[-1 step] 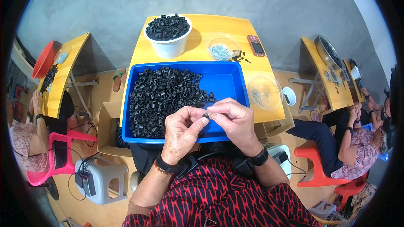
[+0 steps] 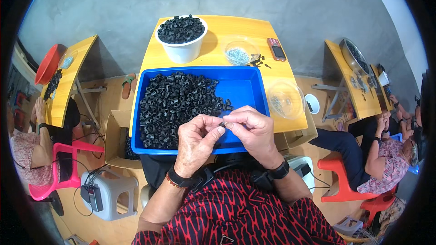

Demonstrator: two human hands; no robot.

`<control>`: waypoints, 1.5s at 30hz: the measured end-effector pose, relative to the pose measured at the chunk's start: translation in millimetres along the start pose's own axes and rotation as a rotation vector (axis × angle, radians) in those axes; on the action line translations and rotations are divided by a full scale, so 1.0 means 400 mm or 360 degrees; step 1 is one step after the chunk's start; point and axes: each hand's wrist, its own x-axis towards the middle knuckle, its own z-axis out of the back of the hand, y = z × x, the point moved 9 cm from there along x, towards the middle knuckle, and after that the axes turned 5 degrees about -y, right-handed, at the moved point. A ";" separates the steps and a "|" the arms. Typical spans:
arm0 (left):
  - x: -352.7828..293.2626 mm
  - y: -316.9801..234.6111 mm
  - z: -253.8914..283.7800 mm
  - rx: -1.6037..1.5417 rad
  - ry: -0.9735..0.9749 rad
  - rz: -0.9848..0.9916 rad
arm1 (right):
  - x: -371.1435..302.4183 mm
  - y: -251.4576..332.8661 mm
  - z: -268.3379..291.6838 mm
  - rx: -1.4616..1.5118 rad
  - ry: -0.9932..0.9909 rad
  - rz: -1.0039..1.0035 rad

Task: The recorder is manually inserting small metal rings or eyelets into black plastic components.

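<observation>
Over the near edge of a blue tray [image 2: 240,91], my two hands meet fingertip to fingertip. Thumb and index finger of my left hand [image 2: 198,141] are pinched on a small black plastic piece [image 2: 222,124], mostly hidden by the fingers. My right hand [image 2: 252,132] pinches at the same spot from the other side; whether it also grips something finer there is too small to tell. Heaped in the left and middle of the tray are many small black plastic pieces [image 2: 175,104], hollow and ring-like.
Behind the tray stands a white bucket [image 2: 184,51] full of black pieces. Right of it are a clear bowl [image 2: 238,54] of small silvery parts, a red phone [image 2: 276,49] and another clear bowl [image 2: 286,100]. Cardboard boxes [image 2: 119,120] flank the yellow table [image 2: 213,27]. Other people sit at both sides.
</observation>
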 end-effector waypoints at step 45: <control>0.028 -0.034 0.188 -0.0273 -0.0764 -0.0272 | 0.070 -0.098 -0.141 -0.0938 0.1116 0.0239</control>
